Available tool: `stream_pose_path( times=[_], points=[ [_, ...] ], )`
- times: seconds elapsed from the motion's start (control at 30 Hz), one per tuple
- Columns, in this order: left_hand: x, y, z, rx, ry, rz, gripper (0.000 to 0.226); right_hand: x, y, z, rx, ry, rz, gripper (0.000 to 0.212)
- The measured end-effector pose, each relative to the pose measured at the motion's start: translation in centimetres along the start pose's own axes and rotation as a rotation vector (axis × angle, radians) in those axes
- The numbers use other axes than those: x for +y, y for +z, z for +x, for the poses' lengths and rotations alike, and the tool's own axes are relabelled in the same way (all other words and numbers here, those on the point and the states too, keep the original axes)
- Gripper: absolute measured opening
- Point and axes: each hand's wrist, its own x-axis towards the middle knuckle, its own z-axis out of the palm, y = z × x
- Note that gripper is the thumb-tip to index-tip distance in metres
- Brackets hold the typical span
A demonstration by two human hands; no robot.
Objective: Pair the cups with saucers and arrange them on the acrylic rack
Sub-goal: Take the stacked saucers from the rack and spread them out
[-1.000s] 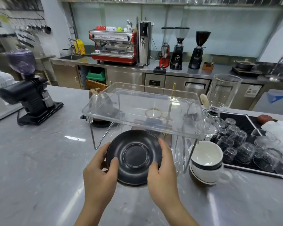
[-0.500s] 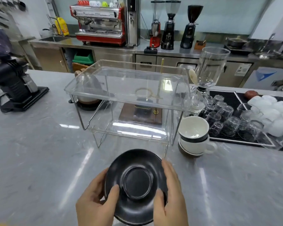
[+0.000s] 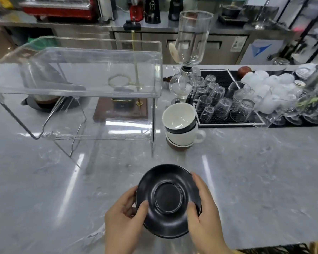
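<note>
You hold the saucer [image 3: 168, 199] between your hands, near you, above the counter [image 3: 255, 171]; the rack [image 3: 77, 85] stands behind it to the left; stacked cups [image 3: 180, 125] sit just right of the rack; glasses [image 3: 220, 105] lie further right.

open counter [image 3: 246, 171] ahead, acrylic rack [image 3: 77, 85] left, stacked cups [image 3: 180, 125] right

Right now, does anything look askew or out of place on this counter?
The cup stack beside the acrylic rack: the top black-and-white cup sits tilted in the white one. Nothing looks spilled or broken.
</note>
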Motion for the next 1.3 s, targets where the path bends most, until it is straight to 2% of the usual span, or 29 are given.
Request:
stream_pose_path(
  times=[0.2, 0.33, 0.5, 0.9, 1.17, 1.3],
  points=[
    [-0.5, 3.4, -0.2, -0.010, -0.072, 0.009, 0.041, 3.2, -2.7, 1.4, -0.048, 0.063, -0.017, 0.066],
    [-0.4, 4.6, -0.2, -0.029, -0.065, 0.041, 0.039, 4.1, -3.5, 2.3, -0.063, 0.071, -0.033, 0.071],
    [-0.8, 5.4, 0.1, -0.016, -0.132, 0.021, 0.030, 5.4, -4.2, 3.5, -0.129, 0.086, -0.053, 0.065],
    [-0.9, 5.1, 1.2, -0.007, -0.047, 0.145, 0.026, 6.9, -4.4, 4.5, -0.220, 0.011, -0.091, 0.062],
    [-1.3, 5.2, 1.1, -0.008, -0.084, 0.099, 0.022, 7.1, -4.1, 4.3, -0.224, 0.009, -0.089, 0.061],
    [-1.3, 5.0, 1.3, -0.002, -0.105, 0.198, 0.026, 7.1, -5.0, 4.3, -0.149, -0.012, -0.127, 0.056]
  ],
)
